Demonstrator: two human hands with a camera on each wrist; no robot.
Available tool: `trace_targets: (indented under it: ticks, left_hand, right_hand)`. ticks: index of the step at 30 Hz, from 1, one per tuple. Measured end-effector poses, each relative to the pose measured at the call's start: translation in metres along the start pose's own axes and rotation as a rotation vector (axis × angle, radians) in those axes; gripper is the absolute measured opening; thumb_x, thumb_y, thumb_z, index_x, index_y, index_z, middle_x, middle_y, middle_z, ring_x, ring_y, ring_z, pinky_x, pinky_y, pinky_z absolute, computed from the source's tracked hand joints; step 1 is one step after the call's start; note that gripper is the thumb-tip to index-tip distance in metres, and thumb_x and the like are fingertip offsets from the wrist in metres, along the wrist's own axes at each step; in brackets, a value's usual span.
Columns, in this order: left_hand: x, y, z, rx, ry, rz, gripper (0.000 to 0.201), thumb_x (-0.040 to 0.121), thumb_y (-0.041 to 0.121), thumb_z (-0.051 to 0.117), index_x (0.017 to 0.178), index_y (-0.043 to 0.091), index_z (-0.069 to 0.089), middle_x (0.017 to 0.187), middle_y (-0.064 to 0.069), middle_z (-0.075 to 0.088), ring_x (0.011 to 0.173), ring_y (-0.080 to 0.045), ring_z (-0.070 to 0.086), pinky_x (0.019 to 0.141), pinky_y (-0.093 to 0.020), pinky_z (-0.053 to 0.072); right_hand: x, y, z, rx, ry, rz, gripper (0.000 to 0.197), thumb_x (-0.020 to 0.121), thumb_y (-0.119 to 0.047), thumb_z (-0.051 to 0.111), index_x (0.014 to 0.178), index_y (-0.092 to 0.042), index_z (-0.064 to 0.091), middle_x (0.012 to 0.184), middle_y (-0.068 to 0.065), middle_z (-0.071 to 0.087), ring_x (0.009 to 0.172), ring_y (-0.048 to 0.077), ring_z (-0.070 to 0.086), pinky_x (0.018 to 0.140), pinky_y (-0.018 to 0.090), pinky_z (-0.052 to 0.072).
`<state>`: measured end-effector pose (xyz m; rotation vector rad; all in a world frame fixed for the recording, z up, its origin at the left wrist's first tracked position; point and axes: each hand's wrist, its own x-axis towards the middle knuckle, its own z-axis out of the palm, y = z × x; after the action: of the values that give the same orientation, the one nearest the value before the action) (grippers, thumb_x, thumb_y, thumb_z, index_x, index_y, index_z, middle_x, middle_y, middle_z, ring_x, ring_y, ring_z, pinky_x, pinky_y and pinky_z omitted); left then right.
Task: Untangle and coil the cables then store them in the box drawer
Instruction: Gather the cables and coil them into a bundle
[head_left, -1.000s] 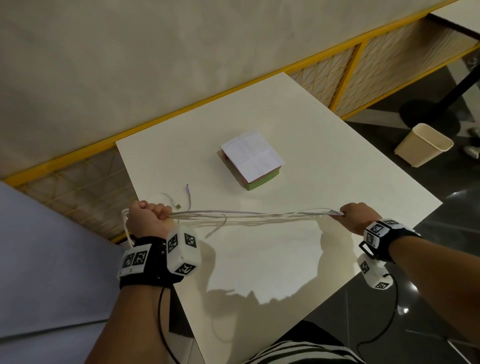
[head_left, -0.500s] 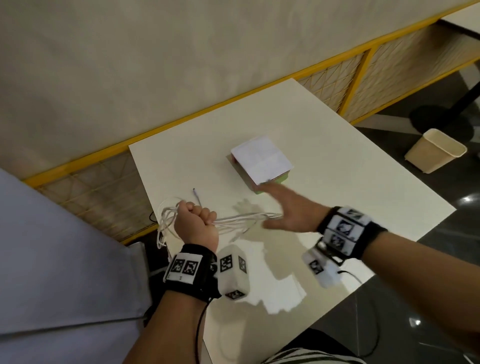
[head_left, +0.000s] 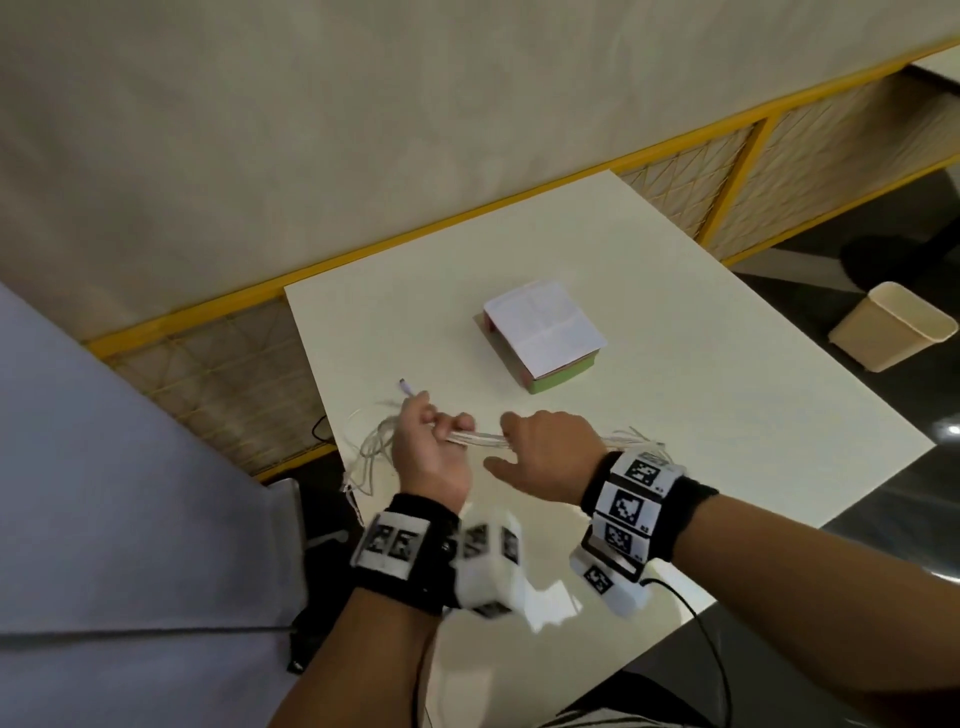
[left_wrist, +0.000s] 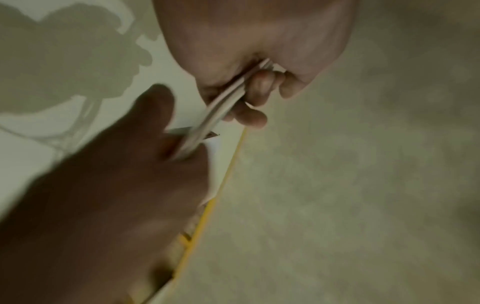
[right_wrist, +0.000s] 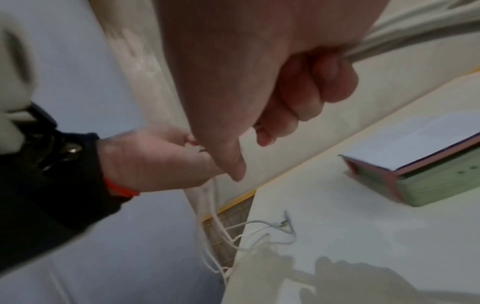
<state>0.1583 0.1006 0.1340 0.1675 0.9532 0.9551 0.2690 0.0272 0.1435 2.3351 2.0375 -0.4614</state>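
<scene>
Both hands sit close together above the near left part of the white table (head_left: 649, 415), and each one is curled tight around the same bunch of white cables (head_left: 478, 438) — the left hand (head_left: 428, 452) is a fist with the back of the hand up, and the right hand (head_left: 545, 457) wraps its fingers over the bunch with the thumb sticking out toward the left hand. Loose cable loops hang from the left fist over the table's left edge, and more strands stick out past the right wrist. The box (head_left: 540, 335) lies shut farther back near the middle of the table, well apart from the hands — bare table lies all around it.
</scene>
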Motion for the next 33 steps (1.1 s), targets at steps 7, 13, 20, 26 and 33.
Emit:
trace_targets:
  ticks: [7,13,20,26,33]
  left_hand:
    - [0.026,0.046,-0.027,-0.145,0.078,-0.014,0.037,0.096,0.017,0.037,0.061,0.019,0.027,0.034,0.005,0.020,0.027,-0.010,0.026,0.056,-0.028,0.043]
    - [0.034,0.040,-0.042,-0.150,0.125,-0.064,0.042,0.095,0.016,0.040,0.055,0.019,0.027,0.034,0.006,0.023,0.027,-0.011,0.030,0.057,-0.028,0.036]
    - [0.049,0.046,-0.061,-0.058,0.155,-0.011,0.042,0.098,0.020,0.034,0.057,0.021,0.025,0.034,0.005,0.023,0.029,-0.011,0.027,0.049,-0.023,0.032]
    - [0.036,0.018,-0.054,0.082,0.253,0.017,0.039,0.089,0.012,0.034,0.057,0.022,0.016,0.032,0.006,0.014,0.026,-0.012,0.015,0.036,-0.010,0.018]
    - [0.014,-0.008,-0.034,0.085,0.240,0.043,0.038,0.088,0.012,0.038,0.058,0.022,0.016,0.036,0.007,0.015,0.030,-0.012,0.013,0.034,-0.017,0.016]
  right_hand:
    - [-0.030,0.068,0.002,-0.152,0.005,0.142,0.052,0.095,-0.053,0.027,0.089,-0.015,0.060,0.090,0.014,0.067,0.086,0.036,0.064,0.064,0.032,0.037]
    - [-0.048,0.119,0.012,-0.236,-0.023,0.255,0.054,0.095,-0.056,0.024,0.094,-0.019,0.063,0.093,0.011,0.070,0.090,0.034,0.065,0.068,0.032,0.042]
    - [-0.070,0.173,0.017,-0.261,-0.114,0.389,0.051,0.096,-0.053,0.022,0.102,-0.022,0.062,0.098,0.010,0.069,0.091,0.032,0.066,0.071,0.034,0.046]
    - [-0.063,0.191,0.035,-0.243,-0.205,0.418,0.030,0.094,-0.039,0.039,0.107,-0.017,0.053,0.109,0.007,0.065,0.101,0.027,0.062,0.089,0.037,0.045]
    - [-0.049,0.150,0.018,-0.197,-0.259,0.240,0.122,0.065,-0.055,0.072,0.148,-0.026,-0.012,0.159,0.007,-0.009,0.147,0.028,-0.006,0.116,0.052,0.000]
